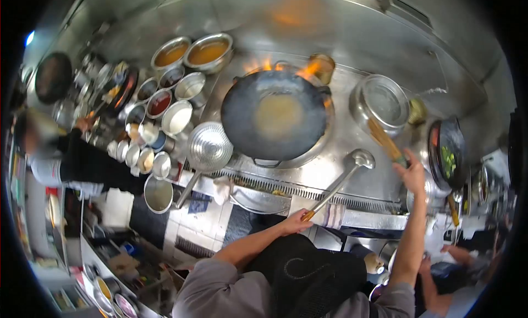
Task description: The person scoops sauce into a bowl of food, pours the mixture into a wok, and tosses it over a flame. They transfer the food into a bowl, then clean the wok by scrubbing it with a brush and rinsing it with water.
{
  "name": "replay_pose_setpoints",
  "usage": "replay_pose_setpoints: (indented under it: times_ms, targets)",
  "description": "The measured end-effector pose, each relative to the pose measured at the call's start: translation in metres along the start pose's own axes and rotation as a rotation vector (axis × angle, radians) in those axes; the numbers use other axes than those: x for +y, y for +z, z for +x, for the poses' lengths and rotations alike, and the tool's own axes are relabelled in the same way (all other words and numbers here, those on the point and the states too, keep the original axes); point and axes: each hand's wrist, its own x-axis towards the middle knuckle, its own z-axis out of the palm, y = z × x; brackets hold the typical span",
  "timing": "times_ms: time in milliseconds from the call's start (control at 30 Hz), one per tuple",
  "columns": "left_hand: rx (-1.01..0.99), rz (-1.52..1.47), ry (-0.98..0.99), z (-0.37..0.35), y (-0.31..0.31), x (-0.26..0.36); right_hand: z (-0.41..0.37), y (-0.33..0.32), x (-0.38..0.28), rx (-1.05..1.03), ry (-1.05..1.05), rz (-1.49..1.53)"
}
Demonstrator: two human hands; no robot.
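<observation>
My left hand (296, 222) is wrapped round the wooden end of a long metal ladle (341, 183), whose bowl lies over the steel stovetop. My right hand (411, 174) grips a bamboo brush (386, 142), its bristle end by the rim of a steel pot of water (383, 100). Between and beyond my hands a large black wok (236, 111) sits on the burner with a little yellowish liquid at its bottom. Flames rise behind the wok's far rim.
Left of the wok lie a perforated strainer (210, 146) and several bowls of sauces, including a white one (177, 119). A second wok (448, 153) with greens stands at the right. Co-workers are at far left (93, 158) and lower right (459, 279).
</observation>
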Motion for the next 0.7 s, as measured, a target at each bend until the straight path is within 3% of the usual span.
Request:
replay_pose_setpoints:
  times_ms: [33,100,133,200,267,333,400,467,500,567,633,667,700]
  targets:
    - [0.023,-0.032,0.016,0.014,0.0,-0.009,0.003,0.015,-0.029,-0.049,0.01,0.067]
    - [-0.084,0.699,0.511,0.032,-0.005,-0.025,0.007,0.056,-0.086,-0.131,-0.002,0.207]
    - [-0.054,0.67,0.516,0.023,-0.006,-0.01,0.011,0.076,-0.107,-0.166,-0.026,0.279]
    - [-0.364,0.951,0.078,-0.027,-0.011,0.064,0.019,0.102,-0.157,-0.317,-0.046,0.274]
    - [-0.08,0.543,0.087,-0.098,-0.031,0.109,0.042,0.121,-0.184,-0.438,-0.05,0.274]
    - [0.188,0.28,0.294,-0.148,-0.075,0.101,0.071,0.149,-0.192,-0.612,-0.459,0.167]
    - [0.679,0.109,0.43,-0.183,-0.125,0.062,0.12,0.179,-0.18,-0.721,-0.474,0.005]
    - [1.092,0.333,0.33,-0.217,-0.153,0.065,0.162,0.201,-0.184,-0.852,-0.455,-0.314]
    - [1.079,0.328,0.333,-0.219,-0.167,0.052,0.173,0.212,-0.195,-0.851,-0.444,-0.324]
    - [1.216,0.619,0.236,-0.21,-0.195,0.019,0.172,0.233,-0.256,-0.895,0.232,-0.056]
    - [1.176,0.656,0.209,-0.196,-0.201,0.018,0.151,0.315,-0.24,-0.622,0.004,-0.079]
    - [1.15,0.693,0.183,-0.187,-0.202,0.019,0.131,0.337,-0.246,-0.565,0.044,-0.029]
    - [1.11,0.78,0.181,-0.181,-0.209,0.02,0.11,0.307,-0.292,-0.719,0.23,0.119]
